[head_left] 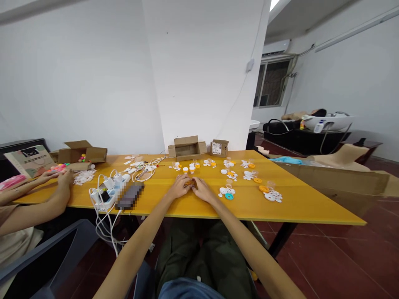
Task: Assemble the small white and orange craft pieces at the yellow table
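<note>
My left hand (pixel 178 187) and my right hand (pixel 201 189) meet low over the near part of the yellow table (pixel 174 207), fingers curled inward. Between the fingertips shows a small orange round piece (pixel 188 182), mostly hidden; both hands appear closed on it. Just beyond them stand two small white-and-orange capped pieces (pixel 186 170). To the right lie several small groups of white discs, clear cups and orange rings; nearest is one with a teal ring (pixel 229 196). Farther right is an orange ring (pixel 264 188) beside white discs (pixel 274 196).
An open cardboard box (pixel 186 149) and a smaller box (pixel 219 148) stand at the back edge. To my left are a dark phone-like slab (pixel 130 196), a power strip (pixel 109 199) and white cables (pixel 146 172). A co-worker's hands (pixel 64 178) are at the far left, near colourful pieces.
</note>
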Motion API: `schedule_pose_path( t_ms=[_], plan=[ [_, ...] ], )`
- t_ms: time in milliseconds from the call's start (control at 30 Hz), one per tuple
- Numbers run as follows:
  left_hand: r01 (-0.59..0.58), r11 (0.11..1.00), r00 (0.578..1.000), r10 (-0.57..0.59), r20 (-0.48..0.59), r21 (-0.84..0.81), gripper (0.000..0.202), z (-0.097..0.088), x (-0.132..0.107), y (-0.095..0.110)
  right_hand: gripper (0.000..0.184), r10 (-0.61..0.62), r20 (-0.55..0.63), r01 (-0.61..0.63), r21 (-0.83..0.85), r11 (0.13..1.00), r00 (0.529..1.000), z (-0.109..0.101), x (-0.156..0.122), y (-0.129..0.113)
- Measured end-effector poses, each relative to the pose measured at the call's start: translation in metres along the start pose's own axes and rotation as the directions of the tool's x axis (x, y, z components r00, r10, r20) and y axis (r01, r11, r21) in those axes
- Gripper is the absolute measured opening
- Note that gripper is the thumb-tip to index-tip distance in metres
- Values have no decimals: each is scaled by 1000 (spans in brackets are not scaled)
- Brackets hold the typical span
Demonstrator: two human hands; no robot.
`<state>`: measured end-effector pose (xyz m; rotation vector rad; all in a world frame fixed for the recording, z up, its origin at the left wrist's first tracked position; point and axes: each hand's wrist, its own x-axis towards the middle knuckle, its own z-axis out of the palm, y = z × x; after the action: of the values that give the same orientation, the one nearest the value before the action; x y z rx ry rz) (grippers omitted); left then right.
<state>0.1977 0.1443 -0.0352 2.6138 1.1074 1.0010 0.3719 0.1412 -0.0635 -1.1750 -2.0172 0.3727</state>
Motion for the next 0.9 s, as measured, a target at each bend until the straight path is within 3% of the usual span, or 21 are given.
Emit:
schedule_pose_path(
  t_ms=[200, 367, 467, 600, 900],
  plan=[
    [109, 986, 987, -122, -104, -126, 23, -8, -2, -1, 33, -10, 23, 11, -38, 999, 1000, -2, 0, -1],
    [236, 924, 926, -308, -218, -302, 16, -11, -3, -12, 34, -53, -1, 53, -41, 998, 999, 3, 5, 5],
    [291, 859, 901, -394, -183, -420, 12, -11, -3, -15, 30, -45, -14, 45, -5, 999, 999, 3, 10, 7],
    [332, 793, 905, -421, -64, -511, 20, -10, -3, -13, 28, -132, -13, 132, 55, 990, 991, 1, 12, 6],
    [321, 815, 904, -416, -102, -482, 29, -7, -3, -19, 13, -190, 40, 188, 40, 981, 981, -3, 13, -3]
  ],
)
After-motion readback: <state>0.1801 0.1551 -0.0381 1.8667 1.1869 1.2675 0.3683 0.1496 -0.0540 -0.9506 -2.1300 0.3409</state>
